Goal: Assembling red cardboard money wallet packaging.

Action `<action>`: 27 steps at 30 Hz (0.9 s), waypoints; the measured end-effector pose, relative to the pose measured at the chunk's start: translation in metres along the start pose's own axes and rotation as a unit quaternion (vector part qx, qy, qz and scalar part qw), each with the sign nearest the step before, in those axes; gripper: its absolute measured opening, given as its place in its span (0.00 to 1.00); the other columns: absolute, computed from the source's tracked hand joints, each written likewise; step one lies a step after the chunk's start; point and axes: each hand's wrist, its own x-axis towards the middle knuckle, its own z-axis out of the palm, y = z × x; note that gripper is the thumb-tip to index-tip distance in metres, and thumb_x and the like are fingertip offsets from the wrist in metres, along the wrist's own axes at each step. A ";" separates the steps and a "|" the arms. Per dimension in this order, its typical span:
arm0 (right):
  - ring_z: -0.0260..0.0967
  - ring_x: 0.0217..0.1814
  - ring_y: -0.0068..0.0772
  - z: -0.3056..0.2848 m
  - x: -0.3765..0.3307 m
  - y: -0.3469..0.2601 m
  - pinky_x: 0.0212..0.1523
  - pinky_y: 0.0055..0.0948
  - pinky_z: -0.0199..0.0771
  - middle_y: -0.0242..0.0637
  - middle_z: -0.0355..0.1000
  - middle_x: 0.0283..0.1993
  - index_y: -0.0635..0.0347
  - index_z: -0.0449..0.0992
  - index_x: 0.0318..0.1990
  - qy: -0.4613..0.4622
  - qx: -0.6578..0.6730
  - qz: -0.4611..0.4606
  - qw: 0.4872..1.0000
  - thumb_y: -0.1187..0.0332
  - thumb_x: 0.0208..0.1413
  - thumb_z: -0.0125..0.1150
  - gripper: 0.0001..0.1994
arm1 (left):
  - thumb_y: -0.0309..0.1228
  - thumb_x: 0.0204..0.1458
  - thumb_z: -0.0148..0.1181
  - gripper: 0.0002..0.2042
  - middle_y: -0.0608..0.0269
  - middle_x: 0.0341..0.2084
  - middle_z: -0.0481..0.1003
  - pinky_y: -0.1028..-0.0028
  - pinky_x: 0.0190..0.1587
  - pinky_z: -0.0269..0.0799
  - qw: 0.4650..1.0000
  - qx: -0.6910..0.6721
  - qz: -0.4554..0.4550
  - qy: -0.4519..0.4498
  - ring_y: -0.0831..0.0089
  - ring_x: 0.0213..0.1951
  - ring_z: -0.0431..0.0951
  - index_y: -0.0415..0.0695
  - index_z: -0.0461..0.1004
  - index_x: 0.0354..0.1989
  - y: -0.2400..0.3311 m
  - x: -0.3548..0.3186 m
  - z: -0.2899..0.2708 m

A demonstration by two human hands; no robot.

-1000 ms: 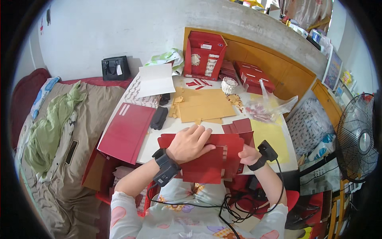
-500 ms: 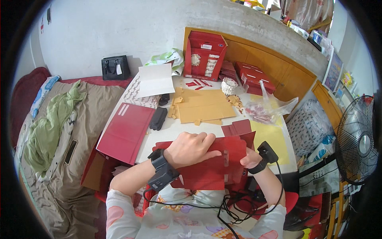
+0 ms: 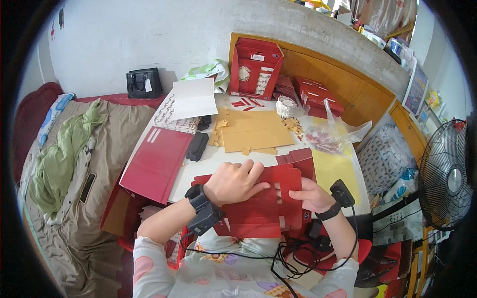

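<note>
A flat red cardboard box blank (image 3: 271, 203) with cut slots lies at the near edge of the white table (image 3: 213, 156). My left hand (image 3: 236, 181) presses flat on its left half, fingers spread toward the middle. My right hand (image 3: 310, 193) grips the blank's right edge, thumb on top beside a slot. Both wrists carry black strapped devices with cables running down to my lap.
A stack of red sheets (image 3: 156, 164) hangs over the table's left edge. Brown card sheets (image 3: 253, 131), a black case (image 3: 197, 146), white paper (image 3: 194, 98), folded red boxes (image 3: 256, 67), a clear bag (image 3: 330, 136) and yellow paper (image 3: 338, 169) lie farther back. A fan (image 3: 447, 179) stands right; a bed left.
The red blank has been drawn closer to me and folded over. My left hand shifted right across it while my right hand took the right edge.
</note>
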 end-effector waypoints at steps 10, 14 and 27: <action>0.63 0.58 0.25 0.031 0.013 0.000 0.58 0.27 0.62 0.37 0.64 0.59 0.64 0.58 0.63 0.046 -0.082 -0.084 0.992 0.70 0.65 0.41 0.20 | 0.37 0.51 0.58 0.20 0.51 0.31 0.73 0.65 0.32 0.72 0.986 -0.139 0.026 0.089 0.57 0.31 0.76 0.36 0.66 0.46 0.005 0.015 0.000; 0.62 0.56 0.21 0.027 0.013 0.000 0.57 0.25 0.62 0.34 0.65 0.56 0.64 0.60 0.61 0.060 -0.109 -0.090 0.988 0.69 0.65 0.41 0.19 | 0.37 0.52 0.57 0.15 0.53 0.26 0.73 0.65 0.28 0.71 0.988 -0.153 0.002 -0.001 0.56 0.26 0.76 0.39 0.67 0.42 0.006 0.015 -0.005; 0.64 0.52 0.19 0.031 0.019 -0.002 0.54 0.22 0.63 0.34 0.69 0.51 0.67 0.66 0.56 0.095 -0.210 -0.126 0.965 0.69 0.64 0.45 0.16 | 0.37 0.55 0.54 0.11 0.54 0.11 0.68 0.61 0.19 0.65 0.988 -0.156 0.004 0.012 0.53 0.16 0.71 0.42 0.65 0.30 0.004 0.017 -0.004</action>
